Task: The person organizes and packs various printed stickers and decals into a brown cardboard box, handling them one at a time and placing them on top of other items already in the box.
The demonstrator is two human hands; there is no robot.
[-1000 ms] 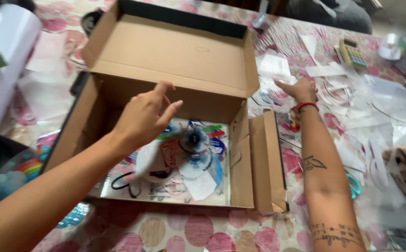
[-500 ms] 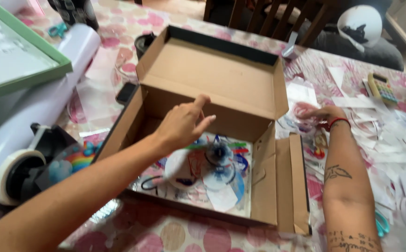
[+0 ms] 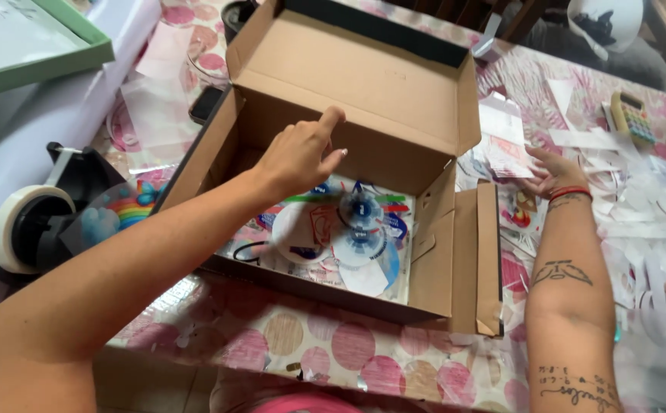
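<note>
An open brown cardboard box (image 3: 440,268) lies on the table, its lid (image 3: 363,84) standing up at the back. Inside it lie several round colourful stickers (image 3: 356,229) in clear wrapping. My left hand (image 3: 298,157) hovers over the box interior with fingers loosely spread, index finger pointing up towards the lid, holding nothing. My right hand (image 3: 551,174) rests flat on the papers to the right of the box, fingers apart, a red band at its wrist.
A tape dispenser (image 3: 30,222) stands at the left beside a white roll (image 3: 65,115) and a green-framed board (image 3: 34,46). Loose paper scraps (image 3: 631,214) cover the table on the right, with a small calculator (image 3: 630,118) behind them. A dark phone (image 3: 206,103) lies left of the box.
The view has shifted and tilted down. My left hand has risen slightly over the box, and my right hand stays on the papers at the right.
</note>
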